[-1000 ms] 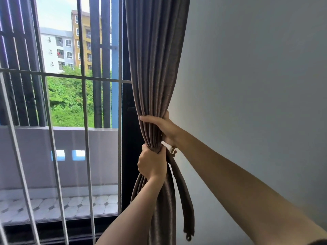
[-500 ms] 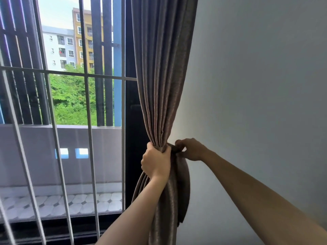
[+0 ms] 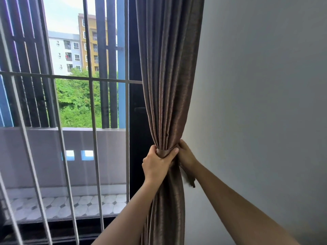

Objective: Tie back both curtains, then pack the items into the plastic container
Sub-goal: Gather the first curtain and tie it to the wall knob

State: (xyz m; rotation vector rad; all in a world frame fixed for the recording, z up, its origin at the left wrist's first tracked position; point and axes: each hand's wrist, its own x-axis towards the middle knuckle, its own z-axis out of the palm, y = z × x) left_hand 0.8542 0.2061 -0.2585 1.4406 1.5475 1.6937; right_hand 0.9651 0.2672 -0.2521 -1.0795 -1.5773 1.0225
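Curtain (image 3: 164,85) hangs at the window's right edge, between the dark door frame (image 3: 135,121) and the grey wall (image 3: 265,103), bunched into a narrow waist at mid-height. White window bars (image 3: 92,103) sit just left of it, well apart from our hands; beyond them are a tiled balcony floor (image 3: 70,206), trees (image 3: 76,103) and apartment blocks (image 3: 74,50). The fabric folds block our view of the wall side of the bunch. Tieback (image 3: 165,152) is wrapped round the waist. Left hand (image 3: 155,165) grips the curtain from the front, fingers and thumb curled round the waist over the band. Right hand (image 3: 185,156) is closed on the tieback on the wall side, fingertips hidden behind the cloth. The band's loose tail hangs under that wrist.
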